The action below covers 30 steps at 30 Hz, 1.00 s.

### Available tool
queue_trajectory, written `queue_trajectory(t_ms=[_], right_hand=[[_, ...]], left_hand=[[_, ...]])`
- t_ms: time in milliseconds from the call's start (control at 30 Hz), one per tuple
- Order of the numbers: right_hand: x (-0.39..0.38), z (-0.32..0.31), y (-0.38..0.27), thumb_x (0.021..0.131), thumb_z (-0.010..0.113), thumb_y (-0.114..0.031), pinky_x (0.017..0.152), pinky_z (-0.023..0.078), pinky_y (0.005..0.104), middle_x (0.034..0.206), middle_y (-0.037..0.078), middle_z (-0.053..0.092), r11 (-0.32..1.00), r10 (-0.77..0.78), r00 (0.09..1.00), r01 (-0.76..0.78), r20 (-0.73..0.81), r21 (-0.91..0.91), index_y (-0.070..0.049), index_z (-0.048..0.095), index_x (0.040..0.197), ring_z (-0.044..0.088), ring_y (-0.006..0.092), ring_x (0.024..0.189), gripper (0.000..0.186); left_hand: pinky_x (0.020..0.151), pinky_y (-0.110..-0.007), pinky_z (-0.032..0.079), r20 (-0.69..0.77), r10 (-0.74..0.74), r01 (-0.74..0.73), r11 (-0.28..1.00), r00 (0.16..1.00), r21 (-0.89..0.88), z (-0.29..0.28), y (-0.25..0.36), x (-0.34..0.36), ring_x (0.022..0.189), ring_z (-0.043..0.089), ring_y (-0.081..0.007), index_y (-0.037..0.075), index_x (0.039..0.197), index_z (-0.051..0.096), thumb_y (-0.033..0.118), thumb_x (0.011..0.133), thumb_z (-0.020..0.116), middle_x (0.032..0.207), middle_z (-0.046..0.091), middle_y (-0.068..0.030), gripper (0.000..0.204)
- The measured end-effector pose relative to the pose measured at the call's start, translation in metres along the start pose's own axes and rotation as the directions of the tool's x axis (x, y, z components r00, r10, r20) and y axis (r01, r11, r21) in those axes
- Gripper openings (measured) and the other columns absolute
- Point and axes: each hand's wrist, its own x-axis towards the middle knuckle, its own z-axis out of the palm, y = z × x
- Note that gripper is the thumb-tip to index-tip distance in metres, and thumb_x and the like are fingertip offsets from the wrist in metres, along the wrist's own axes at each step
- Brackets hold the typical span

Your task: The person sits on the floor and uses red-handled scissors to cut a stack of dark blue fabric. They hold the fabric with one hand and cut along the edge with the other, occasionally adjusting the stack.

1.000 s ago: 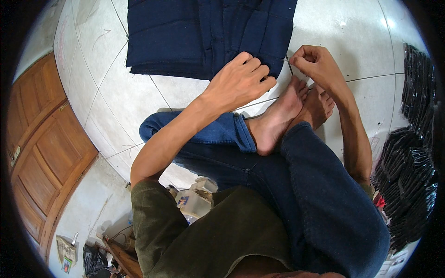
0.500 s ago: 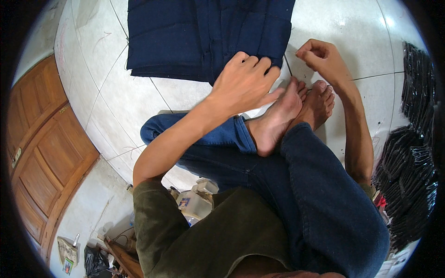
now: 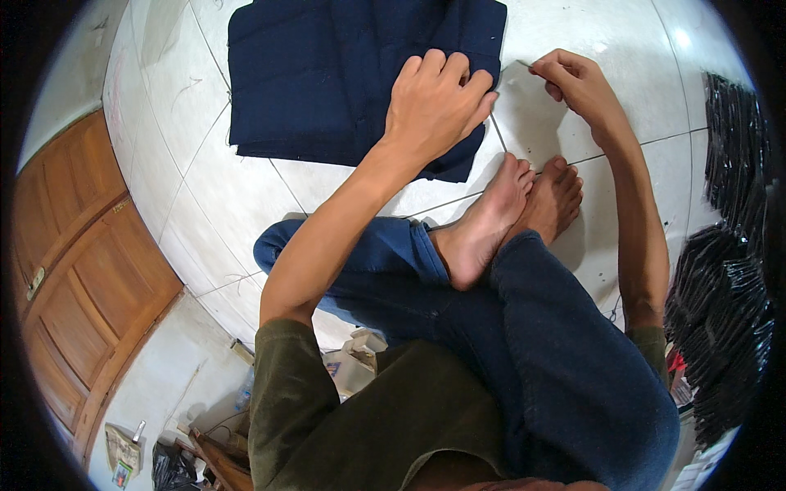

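A folded navy cloth [image 3: 303, 90] with visible seams lies on the floor in front of me. My left hand [image 3: 434, 106] is over its right part, back up, with the fingers curled down and the thumb near the index finger by the cloth's right edge. The fingertips are partly hidden, but they appear to grip the cloth. To the right of the cloth, my right hand [image 3: 573, 82] is raised, thumb and index finger pinched together. Something tiny and thin shows at those fingertips, too small to name.
My bare feet [image 3: 508, 204] and crossed legs in blue jeans [image 3: 573, 327] are just below the cloth. Bundles of shiny black strips [image 3: 720, 303] lie at the far right. A wooden door [image 3: 90, 262] stands on the left. Pale tiles [image 3: 606, 33] cover the floor.
Both hands have moved slightly farther from me. My left thumb has drawn in toward its index finger. The cloth's lower right corner now shows below my left hand.
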Motion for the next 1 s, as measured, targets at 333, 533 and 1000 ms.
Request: queue_trajectory(t_ms=[333, 533, 1000], right_hand=[[0.040, 0.002, -0.007, 0.087, 0.065, -0.046, 0.062, 0.036, 0.0284, 0.068, -0.001, 0.054, 0.973, -0.095, 0.988, 0.117, 0.121, -0.198, -0.004, 0.075, 0.089, 0.048, 0.0117, 0.066, 0.044], [0.042, 0.001, -0.020, 0.093, 0.064, -0.034, 0.059, 0.035, 0.0218, 0.072, -0.004, 0.061, 0.941, -0.132, 0.976, 0.179, 0.176, -0.288, -0.008, 0.072, 0.082, 0.047, 0.0045, 0.064, 0.030], [0.049, -0.004, -0.010, 0.089, 0.064, -0.042, 0.059, 0.031, 0.0248, 0.069, -0.004, 0.054, 0.961, -0.201, 0.975, 0.215, 0.096, -0.174, -0.007, 0.074, 0.088, 0.044, 0.0079, 0.063, 0.037]], left_hand=[[0.067, -0.034, 0.042, -0.099, 0.027, -0.034, 0.997, 0.995, -0.071, 0.005, -0.005, -0.003, 0.076, 0.054, -0.0198, 0.013, 0.085, 0.071, 0.026, 0.078, 0.083, 0.082, 0.059, -0.0008, 0.019], [0.067, -0.034, 0.042, -0.104, 0.024, -0.030, 0.998, 0.994, -0.060, 0.004, -0.005, -0.005, 0.075, 0.053, -0.0197, 0.013, 0.085, 0.071, 0.026, 0.078, 0.083, 0.082, 0.059, -0.0004, 0.018], [0.064, -0.037, 0.050, -0.030, -0.162, 0.159, 0.984, 0.986, -0.078, 0.001, 0.001, 0.005, 0.077, 0.061, -0.0255, 0.010, 0.099, 0.067, 0.015, 0.076, 0.080, 0.084, 0.060, -0.0048, 0.027]])
